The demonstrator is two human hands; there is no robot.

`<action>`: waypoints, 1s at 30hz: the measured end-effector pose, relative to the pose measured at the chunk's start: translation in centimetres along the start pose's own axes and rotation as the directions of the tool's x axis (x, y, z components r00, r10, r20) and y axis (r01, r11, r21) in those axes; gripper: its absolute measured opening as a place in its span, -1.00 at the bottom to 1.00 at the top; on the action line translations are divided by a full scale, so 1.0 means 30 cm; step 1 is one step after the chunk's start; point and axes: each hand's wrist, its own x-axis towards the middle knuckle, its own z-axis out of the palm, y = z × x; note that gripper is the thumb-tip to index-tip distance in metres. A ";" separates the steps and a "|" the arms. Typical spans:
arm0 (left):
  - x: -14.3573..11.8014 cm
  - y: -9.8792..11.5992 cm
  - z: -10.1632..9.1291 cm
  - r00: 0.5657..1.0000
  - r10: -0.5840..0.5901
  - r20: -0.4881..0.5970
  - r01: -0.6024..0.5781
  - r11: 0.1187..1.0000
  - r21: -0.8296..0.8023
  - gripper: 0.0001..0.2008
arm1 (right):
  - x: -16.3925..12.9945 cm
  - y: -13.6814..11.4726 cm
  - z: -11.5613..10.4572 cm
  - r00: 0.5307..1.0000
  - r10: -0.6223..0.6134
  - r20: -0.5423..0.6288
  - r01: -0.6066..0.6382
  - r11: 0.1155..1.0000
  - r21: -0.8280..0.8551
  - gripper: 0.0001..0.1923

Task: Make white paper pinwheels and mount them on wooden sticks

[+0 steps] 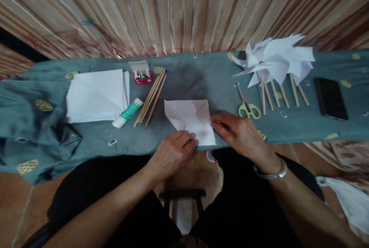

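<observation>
Your left hand (172, 152) lies knuckles-up at the near edge of the table, fingers curled loosely and pressing down on the lower left part of the square white paper sheet (190, 119); it pins the sheet rather than closing round it. Your right hand (240, 132), a metal bangle (273, 173) on its wrist, is nearly closed, with fingertips pinched on the sheet's right edge. The sheet lies flat on the blue-grey tablecloth (187, 75) between your hands, showing diagonal creases or cuts that run toward its middle.

Going left to right across the cloth: a stack of white paper (96, 94) lies at the far left. Just right of it, a glue stick with a green label (127, 112) rests on its side, its cap end near the stack. Behind that stands a small red box (142, 75) with its grey lid flapped open; small metal pieces sit inside, too small to tell what kind. A bundle of plain wooden sticks (151, 100) lies slanted beside the glue. Right of your hands, green-handled scissors (247, 106) lie shut, handles toward you. Next come finished white paper pinwheels (276, 57) on wooden sticks, laid side by side. A dark phone (330, 98) lies face-up at the far right.
</observation>
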 end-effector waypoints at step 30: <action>-0.039 0.002 -0.019 0.992 -0.124 -0.016 0.119 0.976 -0.180 -0.76 | 0.007 -0.070 0.121 0.995 -0.071 -0.068 0.081 0.986 0.148 -0.89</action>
